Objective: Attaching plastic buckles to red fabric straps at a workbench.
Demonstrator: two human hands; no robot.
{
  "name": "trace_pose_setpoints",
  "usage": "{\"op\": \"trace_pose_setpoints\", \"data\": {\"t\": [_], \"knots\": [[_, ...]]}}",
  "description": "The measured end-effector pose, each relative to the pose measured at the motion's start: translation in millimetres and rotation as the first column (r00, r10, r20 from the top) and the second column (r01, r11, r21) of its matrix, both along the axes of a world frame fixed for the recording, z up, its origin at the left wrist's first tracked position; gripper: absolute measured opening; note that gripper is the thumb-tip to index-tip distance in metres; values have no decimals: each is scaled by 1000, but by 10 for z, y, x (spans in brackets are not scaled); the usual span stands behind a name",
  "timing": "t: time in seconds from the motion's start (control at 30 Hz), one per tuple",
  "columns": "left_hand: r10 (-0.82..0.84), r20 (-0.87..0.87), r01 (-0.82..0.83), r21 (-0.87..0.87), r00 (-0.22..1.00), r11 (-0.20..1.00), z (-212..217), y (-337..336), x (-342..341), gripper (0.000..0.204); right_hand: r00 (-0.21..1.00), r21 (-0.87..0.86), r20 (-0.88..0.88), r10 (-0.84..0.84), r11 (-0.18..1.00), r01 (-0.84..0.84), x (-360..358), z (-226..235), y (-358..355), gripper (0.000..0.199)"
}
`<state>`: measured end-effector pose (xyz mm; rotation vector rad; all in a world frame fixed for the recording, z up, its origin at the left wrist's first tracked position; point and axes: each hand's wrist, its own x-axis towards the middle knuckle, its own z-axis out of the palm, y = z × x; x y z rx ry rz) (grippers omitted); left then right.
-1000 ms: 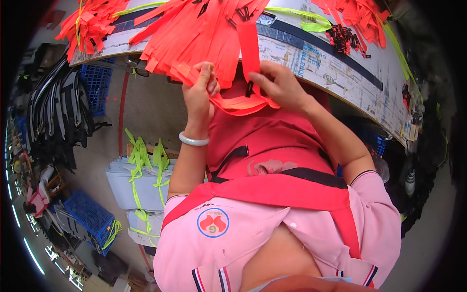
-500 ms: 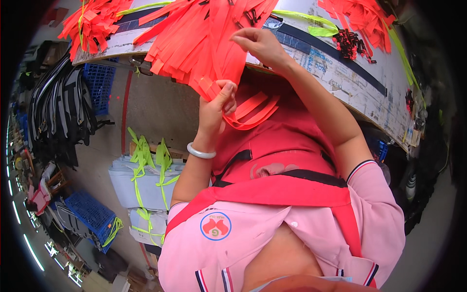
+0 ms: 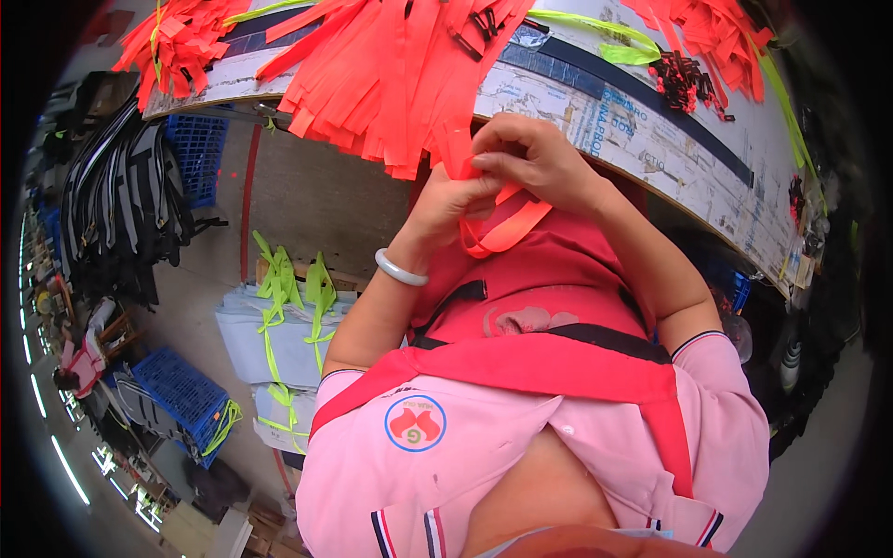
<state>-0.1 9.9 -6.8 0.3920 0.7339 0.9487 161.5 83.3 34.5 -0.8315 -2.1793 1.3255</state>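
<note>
My left hand [image 3: 448, 200] is closed around a few bright orange-red webbing straps [image 3: 507, 232], whose loops hang below it over my red apron. Close against it, my right hand [image 3: 535, 158] pinches the upper part of the same straps between thumb and fingers. Behind both hands a large pile of orange straps [image 3: 372, 88] spreads over the table edge, its cut ends hanging down. Small black buckles [image 3: 476, 33] lie on top of that pile. The fingertips of my left hand are partly hidden by the right.
The worn white table [image 3: 558, 102] curves across the front. More orange straps [image 3: 177, 46] lie at its left end, and a heap of black buckles [image 3: 684, 84] at the right. Black straps [image 3: 126, 186] hang at left near a blue crate [image 3: 177, 386] and tied pale bundles [image 3: 265, 339].
My right hand has come down from above the pile to meet my left hand at the straps. My left hand has shifted slightly to the right with the straps.
</note>
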Motion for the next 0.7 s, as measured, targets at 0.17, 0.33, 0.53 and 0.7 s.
{"op": "trace_pose_setpoints", "data": {"t": [0.17,0.33,0.53,0.7], "knots": [[-30,165,22,45,986,999,79,42,-67,22,958,-447,-263,-116,894,-15,94,3,-66,7],[100,-142,-75,172,985,982,37,109,-38,27,979,-232,-176,-101,971,59,205,12,-3,7],[297,-236,-212,328,925,920,118,108,87,18,914,-437,-259,-311,882,176,195,40,-88,12],[392,-404,-188,458,827,869,27,83,146,15,987,-263,-15,-157,953,148,253,65,-86,16]]}}
